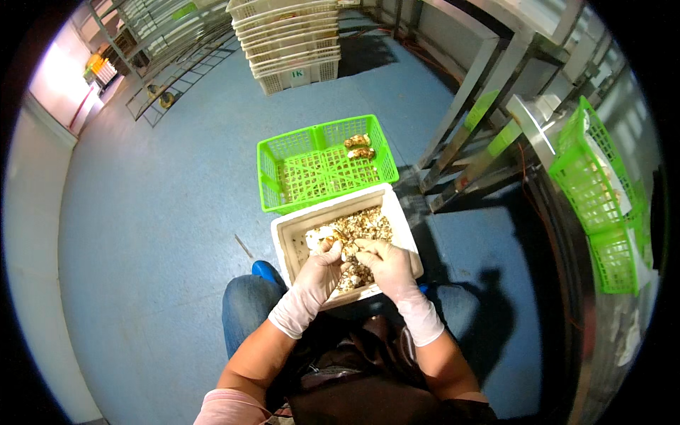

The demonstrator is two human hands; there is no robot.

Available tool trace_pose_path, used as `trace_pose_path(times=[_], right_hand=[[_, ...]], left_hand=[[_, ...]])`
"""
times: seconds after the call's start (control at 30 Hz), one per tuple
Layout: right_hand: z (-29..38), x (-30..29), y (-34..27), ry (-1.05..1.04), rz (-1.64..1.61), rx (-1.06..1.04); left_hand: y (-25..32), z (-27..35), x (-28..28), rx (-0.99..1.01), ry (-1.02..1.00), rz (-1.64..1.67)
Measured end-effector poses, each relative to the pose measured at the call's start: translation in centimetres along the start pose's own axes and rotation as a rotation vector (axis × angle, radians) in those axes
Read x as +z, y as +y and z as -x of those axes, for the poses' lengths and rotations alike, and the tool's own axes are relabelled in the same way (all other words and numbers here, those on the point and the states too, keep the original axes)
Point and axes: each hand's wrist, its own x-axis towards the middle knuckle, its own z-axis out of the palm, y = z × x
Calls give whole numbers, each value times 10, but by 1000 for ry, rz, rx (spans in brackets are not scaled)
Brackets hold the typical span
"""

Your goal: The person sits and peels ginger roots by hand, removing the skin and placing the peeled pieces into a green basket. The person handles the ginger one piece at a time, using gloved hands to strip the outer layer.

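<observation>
Both my hands wear thin whitish gloves and meet over a white foam box (281,239). Between the thumb and fingers of my left hand (322,268) is a small yellow-brown piece (340,240), perhaps part of a mushroom. My right hand (387,264) has its fingertips bent close against that piece; whether they pinch anything cannot be told. Pale and brown scraps (372,226) cover much of the box's bottom, with larger whitish pieces at its left. Touching the box's far side, a green plastic basket (313,130) holds brown-and-white mushroom-like pieces (361,153) at its right end.
A knife-like thin tool (243,246) lies on the blue floor left of the box. Stacked pale plastic crates (297,74) stand farther off. Metal frame legs (451,133) rise at the right, beside green baskets (589,186) with contents. A wheeled metal rack (180,85) is at upper left.
</observation>
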Motion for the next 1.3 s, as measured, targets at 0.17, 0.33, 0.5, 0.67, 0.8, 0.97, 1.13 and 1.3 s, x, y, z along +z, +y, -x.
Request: trace_pose_path(times=[0.17, 0.33, 0.5, 0.67, 0.8, 0.97, 1.13, 1.3], right_hand=[[-10, -6, 30, 42, -208, -43], [-13, -11, 24, -14, -33, 40], [-1, -8, 9, -188, -107, 2], [-12, -17, 19, -65, -37, 98], [-12, -21, 10, 6, -362, 210], [-9, -21, 12, -61, -125, 43], [-1, -7, -4, -132, 14, 84], [-4, -15, 3, -137, -162, 41]], left_hand=[[0, 4, 18, -29, -18, 193], [0, 4, 7, -56, -102, 200], [5, 11, 22, -14, 60, -226], [7, 11, 17, -104, -117, -170], [13, 13, 21, -137, -82, 131], [5, 6, 16, -99, 28, 201], [-3, 5, 4, -138, 35, 165], [0, 4, 9, -172, -6, 133]])
